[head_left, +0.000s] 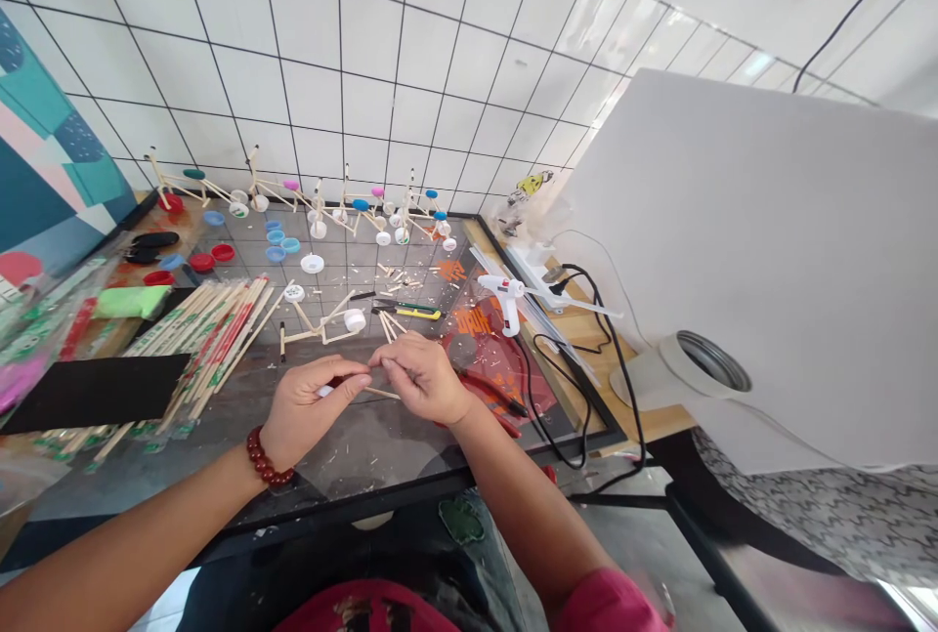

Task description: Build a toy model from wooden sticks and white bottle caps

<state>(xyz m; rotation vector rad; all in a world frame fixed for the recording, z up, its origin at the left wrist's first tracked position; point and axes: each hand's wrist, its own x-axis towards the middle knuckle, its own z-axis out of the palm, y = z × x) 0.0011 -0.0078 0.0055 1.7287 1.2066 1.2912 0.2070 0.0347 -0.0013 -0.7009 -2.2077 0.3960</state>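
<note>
My left hand (312, 404), with a red bead bracelet (265, 456) at the wrist, pinches a small item with a white part and a dark red part, mostly covered by the fingers. Its fingertips nearly meet those of my right hand (421, 378), which is closed too; what it holds is too small to name. A thin wooden stick (382, 393) shows below and between the hands. Just beyond them lies a stick frame (322, 329) with a white cap wheel (354, 320). Several short sticks (391, 324) lie behind my right hand.
Several small stick tricycles (344, 212) stand along the tiled wall. Red caps (202, 263), blue caps (276, 253) and bundled sticks (212, 339) lie left. A yellow-green cutter (406, 309), a white glue gun (505, 300), red-handled pliers (490, 393) and black cables (578, 398) are ahead and right.
</note>
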